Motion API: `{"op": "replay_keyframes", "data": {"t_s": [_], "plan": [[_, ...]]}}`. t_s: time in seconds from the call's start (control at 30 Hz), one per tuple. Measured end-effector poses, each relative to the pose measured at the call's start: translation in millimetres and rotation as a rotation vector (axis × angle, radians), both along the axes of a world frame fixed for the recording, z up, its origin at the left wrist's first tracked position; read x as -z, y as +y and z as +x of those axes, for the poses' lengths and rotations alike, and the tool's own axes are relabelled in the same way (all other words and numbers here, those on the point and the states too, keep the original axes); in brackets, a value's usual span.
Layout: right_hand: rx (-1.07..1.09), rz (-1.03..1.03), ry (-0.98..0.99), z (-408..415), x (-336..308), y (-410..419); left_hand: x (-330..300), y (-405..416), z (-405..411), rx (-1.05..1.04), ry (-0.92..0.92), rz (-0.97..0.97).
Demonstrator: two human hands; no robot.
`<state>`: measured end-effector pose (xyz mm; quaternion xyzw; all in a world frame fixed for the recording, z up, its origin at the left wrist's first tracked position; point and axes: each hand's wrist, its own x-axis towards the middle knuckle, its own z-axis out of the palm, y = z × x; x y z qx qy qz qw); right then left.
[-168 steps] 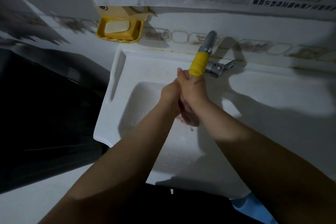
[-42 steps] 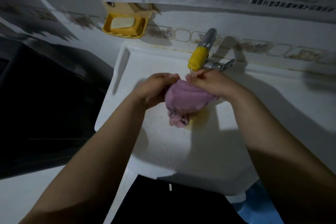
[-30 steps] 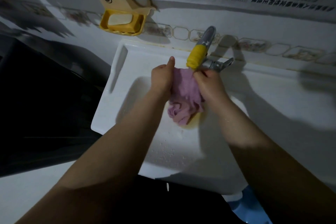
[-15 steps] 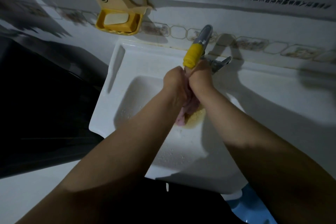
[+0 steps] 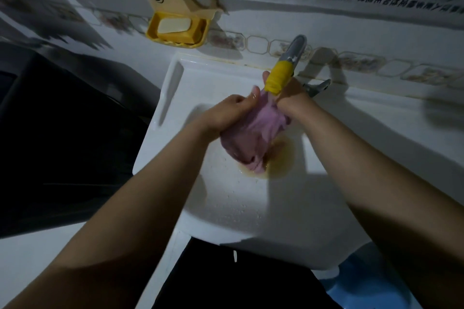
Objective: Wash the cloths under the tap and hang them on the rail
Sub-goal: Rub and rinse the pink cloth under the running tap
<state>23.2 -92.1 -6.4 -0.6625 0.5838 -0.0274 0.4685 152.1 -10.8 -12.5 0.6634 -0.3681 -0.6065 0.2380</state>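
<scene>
Our left hand (image 5: pixel 229 114) and right hand (image 5: pixel 292 99), pressed together a moment ago, have drawn apart, both gripping the pink cloth (image 5: pixel 253 133) under the yellow-tipped tap (image 5: pixel 280 78), so we judge the scrubbing unfinished.

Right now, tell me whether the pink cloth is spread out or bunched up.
Bunched up. The pink cloth hangs as a crumpled wad over the sink, gripped between the left hand and the right hand.
</scene>
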Motion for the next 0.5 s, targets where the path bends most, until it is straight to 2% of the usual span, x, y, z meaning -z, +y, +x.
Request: {"op": "replay_keyframes", "data": {"t_s": [0.07, 0.13, 0.2, 0.33, 0.5], "plan": [[-0.056, -0.019, -0.019, -2.0, -1.1, -3.1, -6.7, 2.6, 13.9, 0.202, -0.232, -0.07], [-0.066, 0.042, -0.106, -5.6, -1.3, -6.3, -5.1, 5.7, 26.1, 0.175, -0.328, -0.175], [-0.084, 0.113, -0.168, -16.3, -0.4, -10.5, -1.7, 9.4, 35.0, 0.002, -0.21, -0.254], [-0.116, 0.281, -0.249, -34.7, 0.8, -12.9, 10.0, 11.2, 36.7, -0.387, 0.138, -0.278], [0.186, 0.479, -0.56, -29.9, 21.4, -1.8, 19.7, 3.6, 15.6, -0.688, 0.206, -0.186]]}}
